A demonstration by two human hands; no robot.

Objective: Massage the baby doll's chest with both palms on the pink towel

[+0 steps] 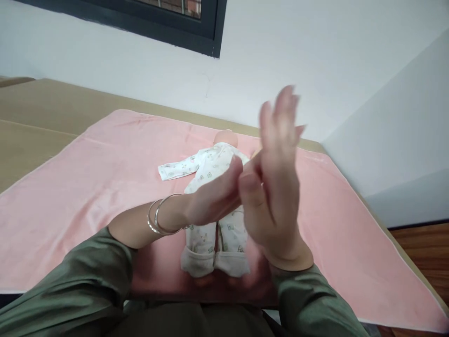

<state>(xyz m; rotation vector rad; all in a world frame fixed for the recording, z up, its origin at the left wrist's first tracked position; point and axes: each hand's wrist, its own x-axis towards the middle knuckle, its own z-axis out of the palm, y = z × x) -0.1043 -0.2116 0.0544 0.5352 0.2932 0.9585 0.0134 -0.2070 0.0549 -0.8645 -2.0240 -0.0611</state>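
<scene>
My two hands are raised and laid palm against palm over a baby-sized figure (206,171) in white printed clothes. My right hand (280,182) stands upright with its fingers stretched out, slightly blurred. Coming from the left, my left hand (217,194) lies flat against it, its fingers mostly hidden behind the right. Nothing shows between the palms. Below them, the figure lies stretched out, its rounded head (226,137) away from me and its feet near my body. Its trouser legs have folded cuffs (198,263). Whether it is a doll or a baby I cannot tell.
A pink cloth (115,178) covers much of the tan padded surface (52,103). Behind it rises a white wall (280,51) with a dark window frame (206,35). Silver bangles (154,217) circle my left wrist. Wooden boards (424,252) show at the right.
</scene>
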